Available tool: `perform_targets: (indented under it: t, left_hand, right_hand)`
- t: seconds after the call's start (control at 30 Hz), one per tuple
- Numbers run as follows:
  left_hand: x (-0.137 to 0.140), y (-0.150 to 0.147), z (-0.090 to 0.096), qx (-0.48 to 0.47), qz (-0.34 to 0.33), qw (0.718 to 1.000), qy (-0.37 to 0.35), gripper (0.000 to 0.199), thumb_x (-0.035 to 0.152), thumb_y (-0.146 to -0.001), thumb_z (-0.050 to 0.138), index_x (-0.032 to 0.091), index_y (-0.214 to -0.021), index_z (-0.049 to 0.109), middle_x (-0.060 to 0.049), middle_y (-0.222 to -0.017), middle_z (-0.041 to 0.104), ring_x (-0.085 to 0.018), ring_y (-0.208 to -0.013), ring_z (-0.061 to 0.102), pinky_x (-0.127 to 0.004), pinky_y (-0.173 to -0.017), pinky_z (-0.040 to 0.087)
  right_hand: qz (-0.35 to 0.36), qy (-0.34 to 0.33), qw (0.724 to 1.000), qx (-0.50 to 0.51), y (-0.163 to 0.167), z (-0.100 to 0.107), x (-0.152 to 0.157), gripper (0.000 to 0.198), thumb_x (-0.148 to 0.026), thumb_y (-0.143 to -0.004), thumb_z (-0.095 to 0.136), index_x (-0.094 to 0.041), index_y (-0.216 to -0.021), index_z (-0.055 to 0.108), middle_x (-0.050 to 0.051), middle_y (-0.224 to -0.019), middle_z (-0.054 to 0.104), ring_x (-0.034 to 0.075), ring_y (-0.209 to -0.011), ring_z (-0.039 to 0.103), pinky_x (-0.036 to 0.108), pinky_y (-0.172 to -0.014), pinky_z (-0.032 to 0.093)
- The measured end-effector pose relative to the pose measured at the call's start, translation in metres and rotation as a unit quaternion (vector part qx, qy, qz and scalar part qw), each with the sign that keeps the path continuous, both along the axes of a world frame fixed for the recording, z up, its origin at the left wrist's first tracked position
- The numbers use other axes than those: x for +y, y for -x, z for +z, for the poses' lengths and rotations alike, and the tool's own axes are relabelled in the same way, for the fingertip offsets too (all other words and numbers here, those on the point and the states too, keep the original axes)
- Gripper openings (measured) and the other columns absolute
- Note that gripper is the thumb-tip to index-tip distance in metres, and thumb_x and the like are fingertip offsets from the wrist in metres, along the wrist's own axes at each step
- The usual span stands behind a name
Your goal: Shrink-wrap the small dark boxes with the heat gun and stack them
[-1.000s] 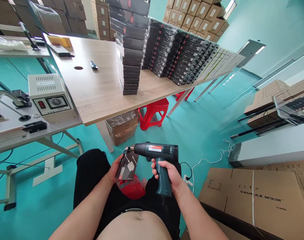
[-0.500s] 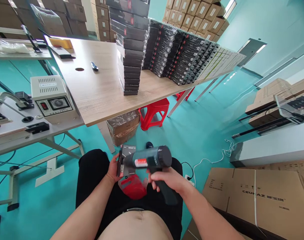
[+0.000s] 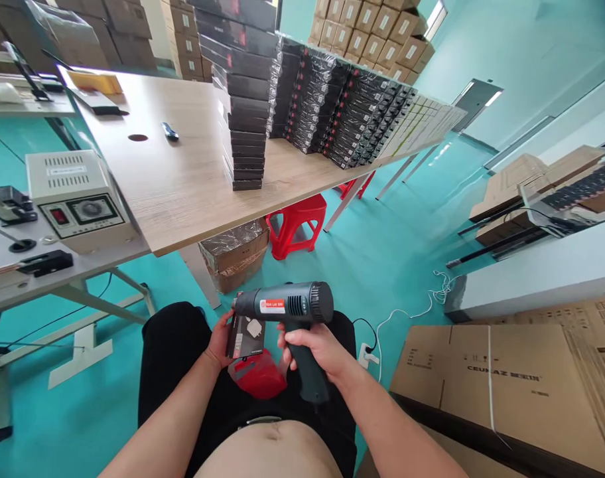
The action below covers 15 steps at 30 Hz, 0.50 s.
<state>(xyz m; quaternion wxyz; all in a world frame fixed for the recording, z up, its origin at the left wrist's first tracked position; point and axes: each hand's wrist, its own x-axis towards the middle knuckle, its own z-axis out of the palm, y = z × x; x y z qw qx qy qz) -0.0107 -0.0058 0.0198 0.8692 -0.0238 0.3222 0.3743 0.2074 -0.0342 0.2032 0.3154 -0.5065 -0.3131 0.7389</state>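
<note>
My right hand is wrapped round the handle of a grey-black heat gun with a red and white label. The gun's nozzle points left, over the upper part of a small black box. That box, printed with a white charger picture, is gripped along its left side by my left hand. Part of its face is hidden behind the gun. Below the box, a red plastic thing rests between my legs; its kind I cannot make out.
Ahead stands a wooden table with a tall stack of black boxes and film-wrapped stacks. A control box sits on the left bench. A red stool, a carton and large cartons surround me. A power strip lies on the floor.
The heat gun's nozzle has moved up and left across the box, from its middle towards its top edge. The camera view has turned slightly to the right.
</note>
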Motion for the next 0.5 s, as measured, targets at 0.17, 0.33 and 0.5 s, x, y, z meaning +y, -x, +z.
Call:
perform_targets:
  t: [0.17, 0.33, 0.5]
  left_hand:
    - [-0.002, 0.002, 0.002, -0.023, 0.015, 1.0, -0.006, 0.046, 0.047, -0.082, 0.056, 0.009, -0.105, 0.066, -0.016, -0.094, 0.073, -0.032, -0.087, 0.07, -0.043, -0.081, 0.053]
    - [-0.001, 0.002, 0.005, -0.017, 0.022, 1.0, 0.001, 0.043, 0.044, -0.084, 0.055, 0.008, -0.106, 0.066, -0.016, -0.086, 0.074, -0.032, -0.087, 0.07, -0.043, -0.077, 0.055]
    - [0.0, 0.004, 0.005, -0.008, 0.03, 0.999, 0.015, 0.045, 0.046, -0.084, 0.053, 0.009, -0.107, 0.066, -0.014, -0.084, 0.074, -0.031, -0.085, 0.071, -0.042, -0.075, 0.056]
  right_hand:
    - [-0.067, 0.006, 0.997, -0.031, -0.002, 0.001, 0.017, 0.026, -0.026, -0.069, 0.066, -0.012, -0.092, 0.065, 0.004, -0.073, 0.067, 0.012, -0.056, 0.06, 0.023, -0.047, 0.048]
    - [-0.018, -0.001, 1.0, -0.005, -0.007, 0.002, 0.019, 0.026, -0.027, -0.071, 0.066, -0.013, -0.093, 0.065, 0.005, -0.077, 0.068, 0.013, -0.059, 0.062, 0.023, -0.049, 0.049]
    - [-0.06, -0.003, 0.996, -0.06, -0.025, -0.008, 0.029, 0.024, -0.026, -0.072, 0.064, -0.013, -0.092, 0.064, 0.005, -0.076, 0.067, 0.013, -0.058, 0.061, 0.023, -0.048, 0.05]
